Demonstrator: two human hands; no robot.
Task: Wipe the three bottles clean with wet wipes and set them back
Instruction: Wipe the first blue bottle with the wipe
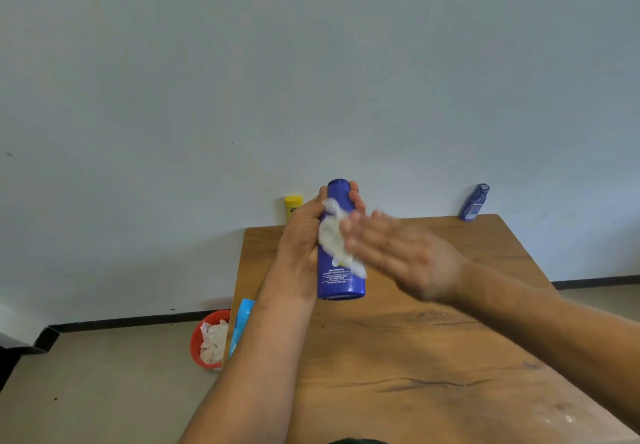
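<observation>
My left hand (302,235) grips a tall blue bottle (341,280) and holds it upright above the wooden table (398,357), fingers wrapped round its upper part. My right hand (398,253), blurred with fingers straight, presses a white wet wipe (332,235) against the bottle's front. A yellow bottle (292,205) stands at the table's far edge, partly hidden behind my left hand. A smaller dark blue bottle (473,202) stands at the far right corner.
A light blue wipe pack (240,322) lies at the table's left edge. On the floor to the left sits a red bin (199,336) holding used wipes. A pale wall rises behind the table.
</observation>
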